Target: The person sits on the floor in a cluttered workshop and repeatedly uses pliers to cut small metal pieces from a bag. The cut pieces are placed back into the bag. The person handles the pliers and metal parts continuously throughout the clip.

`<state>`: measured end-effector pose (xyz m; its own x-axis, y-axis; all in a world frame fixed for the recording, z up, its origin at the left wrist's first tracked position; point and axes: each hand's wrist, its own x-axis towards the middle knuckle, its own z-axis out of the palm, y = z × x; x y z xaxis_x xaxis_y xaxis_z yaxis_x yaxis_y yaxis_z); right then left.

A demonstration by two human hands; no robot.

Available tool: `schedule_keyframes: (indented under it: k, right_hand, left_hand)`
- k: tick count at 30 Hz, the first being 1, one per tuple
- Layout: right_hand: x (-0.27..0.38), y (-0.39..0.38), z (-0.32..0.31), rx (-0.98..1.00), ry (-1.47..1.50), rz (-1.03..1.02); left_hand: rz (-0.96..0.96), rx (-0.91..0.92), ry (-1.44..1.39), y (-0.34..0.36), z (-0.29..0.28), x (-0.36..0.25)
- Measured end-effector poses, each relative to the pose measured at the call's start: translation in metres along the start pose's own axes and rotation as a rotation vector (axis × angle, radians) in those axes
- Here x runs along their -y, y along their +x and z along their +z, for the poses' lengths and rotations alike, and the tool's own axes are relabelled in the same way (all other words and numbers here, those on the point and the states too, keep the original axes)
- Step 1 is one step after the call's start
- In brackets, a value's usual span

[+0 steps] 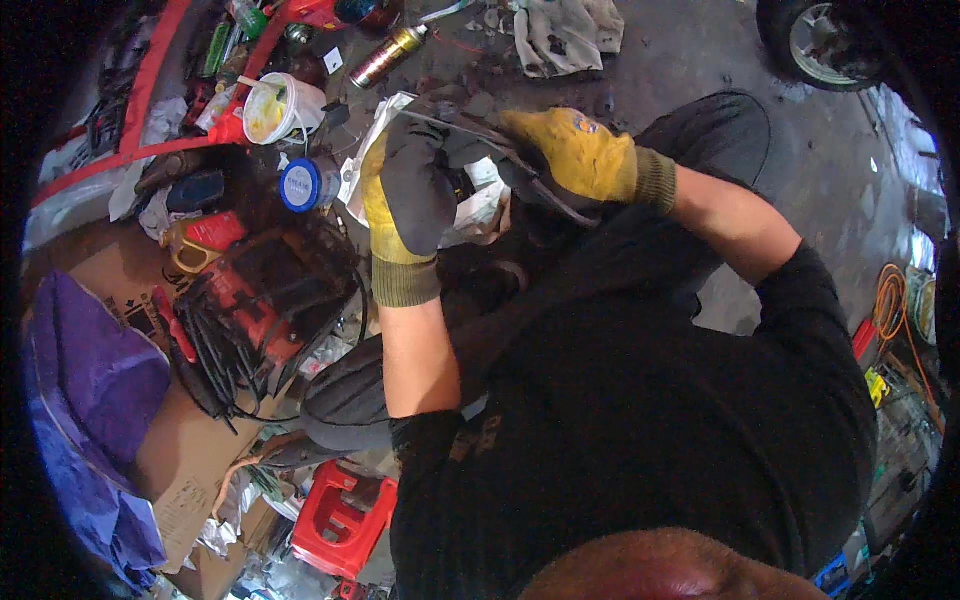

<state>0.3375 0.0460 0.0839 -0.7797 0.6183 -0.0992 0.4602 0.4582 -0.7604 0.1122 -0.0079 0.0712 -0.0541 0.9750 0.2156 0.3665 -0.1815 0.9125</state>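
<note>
Both my hands wear yellow and dark grey work gloves. My left hand [412,195] is closed around a thin, dark, curved strip-like part [470,125] near its left end. My right hand [572,152] grips the same part further right, where it bends down toward my lap. Under the hands lies crumpled white paper or plastic wrap [478,208]. What the part is exactly, I cannot tell; the gloves hide much of it.
On the floor to my left: a red case with black tools and cables [262,305], a blue-lidded round tin [299,185], a white tub [272,107], a spray can [388,56], cardboard [185,455], purple cloth [85,385], a red crate [342,520]. A wheel [820,38] stands far right.
</note>
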Motion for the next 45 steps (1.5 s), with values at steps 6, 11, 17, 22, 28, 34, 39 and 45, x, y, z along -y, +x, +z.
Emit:
schedule_keyframes:
  k: [6,11,17,22,28,34,39,45]
  right_hand:
    - [0.003,-0.011,0.016,-0.189,0.095,0.154]
    - [0.002,-0.01,0.008,-0.115,0.013,0.337]
    - [-0.043,0.002,0.007,-0.236,0.113,0.017]
    - [-0.052,-0.018,-0.029,-0.258,-0.043,0.063]
    - [-0.083,-0.028,-0.008,-0.182,-0.193,0.061]
    - [-0.037,-0.01,-0.008,-0.05,-0.166,0.134]
    - [-0.013,0.005,-0.009,-0.01,-0.059,0.049]
    - [-0.003,0.024,0.007,0.002,-0.063,0.331]
  left_hand:
    - [-0.2,-0.183,-0.032,0.007,0.019,-0.046]
    - [0.146,-0.227,0.469,0.003,0.02,-0.036]
    - [0.046,-0.044,0.294,0.032,0.022,-0.002]
    - [0.027,-0.067,0.199,0.057,0.053,-0.019]
    - [-0.134,0.028,0.005,0.047,0.06,0.022]
    - [-0.129,-0.032,-0.072,0.034,0.041,0.03]
    - [-0.086,-0.087,-0.277,0.029,0.035,0.046]
    - [-0.196,-0.163,-0.124,0.025,0.033,0.035]
